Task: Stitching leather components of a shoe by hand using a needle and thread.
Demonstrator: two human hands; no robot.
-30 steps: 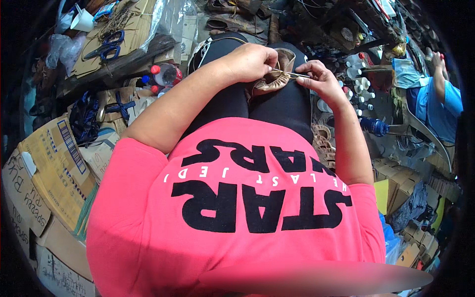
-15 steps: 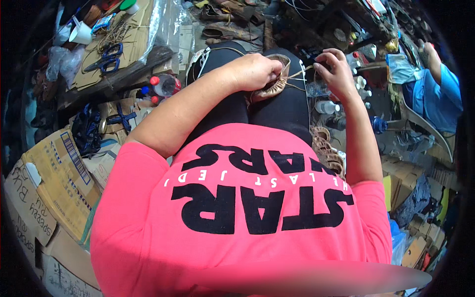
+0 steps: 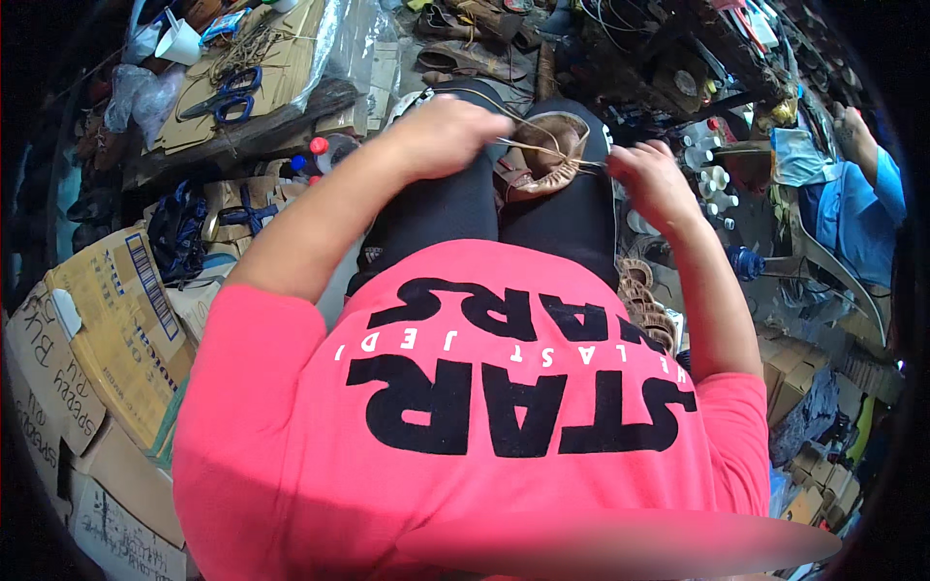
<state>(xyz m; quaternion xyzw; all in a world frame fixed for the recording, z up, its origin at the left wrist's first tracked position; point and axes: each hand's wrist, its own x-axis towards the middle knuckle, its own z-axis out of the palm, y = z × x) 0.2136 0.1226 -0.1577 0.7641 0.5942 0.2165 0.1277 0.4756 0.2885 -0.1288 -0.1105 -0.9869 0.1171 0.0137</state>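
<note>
A tan leather moccasin shoe [image 3: 548, 182], its edge puckered with stitches, lies across my dark-trousered thighs. Light cord [image 3: 531, 147] runs out from its stitched seam to both sides. My left hand [image 3: 453, 136] is closed on the cord to the left of the shoe, apart from the leather. To the right of the shoe, my right hand [image 3: 657, 184] pinches the other length of cord, its fingers bent together. A loose loop of cord also curves over my left thigh.
Blue-handled scissors [image 3: 231, 97] lie on cardboard at the far left. Plastic bottles [image 3: 715, 179] stand at the right. Another person's blue sleeve [image 3: 889, 179] shows at the far right. Brown stitched shoe pieces [image 3: 644, 300] are beside my right hip, and cardboard boxes [image 3: 121, 324] at my left.
My left hand has let go of the shoe and moved left, drawing cord out. My right hand has moved slightly down. The cord now stretches to both sides of the shoe.
</note>
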